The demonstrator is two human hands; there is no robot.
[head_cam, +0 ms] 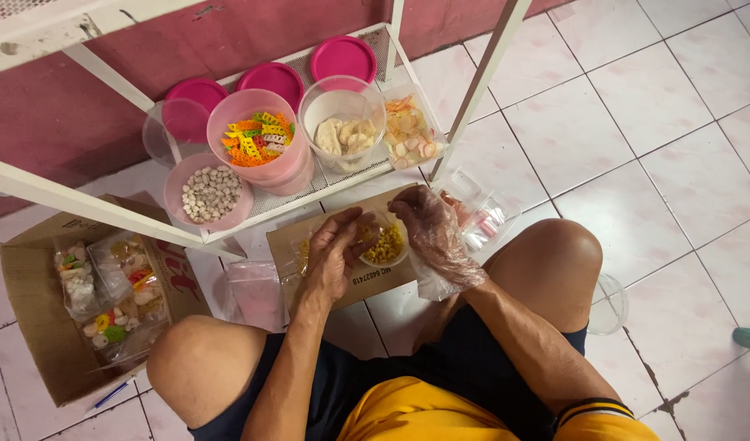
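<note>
My left hand (334, 253) is bare and curls around a small clear plastic bag, fingers pinching its mouth. My right hand (430, 224), inside a loose clear plastic glove, reaches over a small bowl of yellow snack pieces (385, 245). The bowl rests on a flat piece of brown cardboard (289, 237) on the tiled floor between my knees. What the gloved fingers hold is hidden.
A white wire shelf (342, 175) carries clear tubs: colourful letter-shaped crackers (256, 139), pale chips (346, 135), pink-white pieces (407, 131), round beige pellets (211, 193), plus pink lids (344, 57). A cardboard box (40, 335) with filled bags sits left. Empty bags (489, 216) lie right.
</note>
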